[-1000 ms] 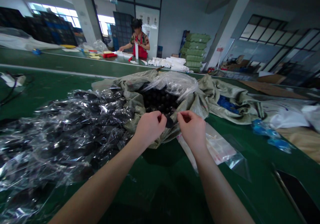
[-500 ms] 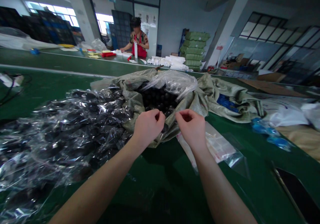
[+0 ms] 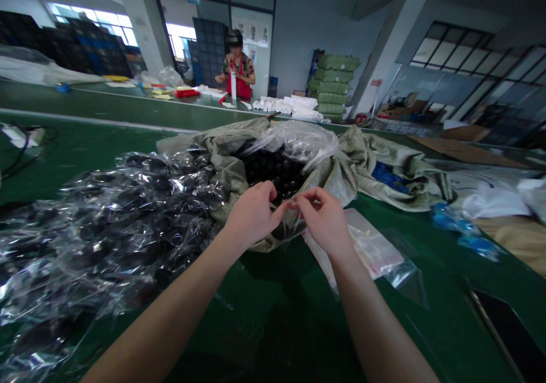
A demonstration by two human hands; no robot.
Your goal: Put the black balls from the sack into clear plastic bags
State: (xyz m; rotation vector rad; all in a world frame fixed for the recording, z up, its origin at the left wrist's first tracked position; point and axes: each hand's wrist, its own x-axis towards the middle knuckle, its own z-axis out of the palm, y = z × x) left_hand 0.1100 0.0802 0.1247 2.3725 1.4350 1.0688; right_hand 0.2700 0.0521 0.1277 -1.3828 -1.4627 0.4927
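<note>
My left hand (image 3: 251,215) and my right hand (image 3: 326,221) meet in front of an open woven sack (image 3: 228,169). Thumbs and fingers of both are closed on the upper edge of a small clear plastic bag (image 3: 292,222), which hangs between them; a dark shape shows through it, hard to make out. Round black pieces (image 3: 273,169) fill the sack's mouth, and crumpled clear film (image 3: 298,141) lies over its far rim. Left of my hands spreads a heap of black pieces in clear wrappers (image 3: 128,223). Flat clear bags (image 3: 375,249) lie beside my right forearm.
A phone (image 3: 507,326) rests at the near right. Further right sit a second sack (image 3: 392,195) holding blue pieces and several wrapped blue pieces (image 3: 464,232). Across the table (image 3: 94,138) a person in a red apron (image 3: 243,81) works beside white rolls (image 3: 290,105).
My hands have come together, and both now pinch the clear bag's edge. My left thumb has stretched toward my right fingers. The person across has lifted one hand off the table.
</note>
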